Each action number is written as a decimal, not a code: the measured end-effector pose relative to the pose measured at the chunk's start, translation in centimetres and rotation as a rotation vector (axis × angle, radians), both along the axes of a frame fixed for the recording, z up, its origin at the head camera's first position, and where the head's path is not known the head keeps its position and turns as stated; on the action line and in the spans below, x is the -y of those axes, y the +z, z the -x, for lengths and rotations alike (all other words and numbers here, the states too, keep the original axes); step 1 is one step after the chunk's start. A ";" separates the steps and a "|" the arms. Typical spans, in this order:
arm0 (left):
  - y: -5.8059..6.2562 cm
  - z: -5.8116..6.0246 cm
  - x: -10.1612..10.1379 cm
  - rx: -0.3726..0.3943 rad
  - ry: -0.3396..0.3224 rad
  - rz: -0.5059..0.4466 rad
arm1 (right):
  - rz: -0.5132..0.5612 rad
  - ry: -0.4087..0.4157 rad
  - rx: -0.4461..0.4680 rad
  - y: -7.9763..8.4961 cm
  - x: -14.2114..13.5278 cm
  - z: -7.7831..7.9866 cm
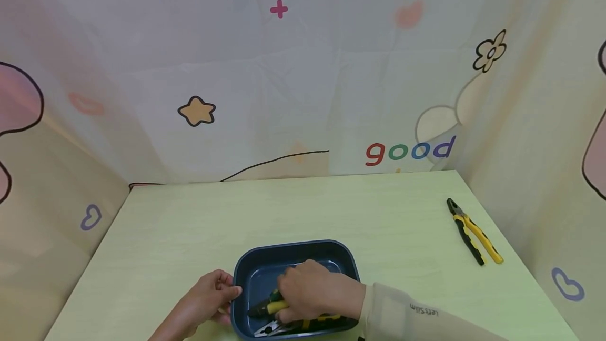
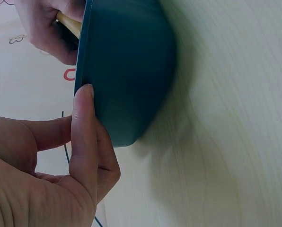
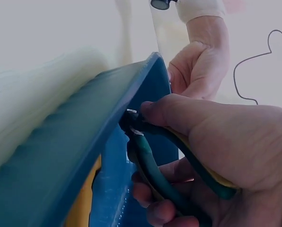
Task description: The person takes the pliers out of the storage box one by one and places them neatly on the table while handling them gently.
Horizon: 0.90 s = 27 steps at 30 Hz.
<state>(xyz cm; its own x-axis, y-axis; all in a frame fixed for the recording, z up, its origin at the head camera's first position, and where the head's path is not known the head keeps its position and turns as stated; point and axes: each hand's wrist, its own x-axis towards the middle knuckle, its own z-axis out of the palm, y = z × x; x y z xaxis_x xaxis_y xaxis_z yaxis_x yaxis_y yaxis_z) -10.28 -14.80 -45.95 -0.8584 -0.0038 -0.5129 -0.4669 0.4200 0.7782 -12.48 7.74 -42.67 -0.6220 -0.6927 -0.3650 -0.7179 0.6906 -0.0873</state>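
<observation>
A deep blue plastic bin (image 1: 255,250) stands at the table's near edge with several hand tools in it. My left hand (image 1: 208,299) pinches its left rim, thumb on the rim and fingers against the outer wall (image 2: 127,61). Inside the bin, my right hand (image 1: 310,288) grips a pair of pliers with dark green and yellow handles (image 3: 153,170); the pliers' dark head is close to the bin wall in the right wrist view. Below that hand lie a silver-jawed tool (image 1: 269,329) and yellow-and-black handles (image 1: 326,320), partly hidden by the hand and sleeve.
Another pair of pliers (image 1: 475,236), with yellow and black handles, lies on the pale table (image 1: 189,225) near its right edge. A printed curtain (image 1: 303,93) hangs behind the table and along both sides.
</observation>
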 end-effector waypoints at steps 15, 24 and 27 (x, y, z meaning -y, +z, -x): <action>-0.1 0.0 0.1 0.008 0.006 -0.001 | 0.056 0.010 -0.054 0.7 -1.8 0.5; 0.0 -0.1 0.0 -0.008 0.007 -0.008 | 0.088 -0.020 -0.066 1.4 -3.0 0.4; 0.0 -0.1 0.0 -0.007 0.007 -0.009 | 0.101 -0.031 -0.058 1.7 -3.4 0.3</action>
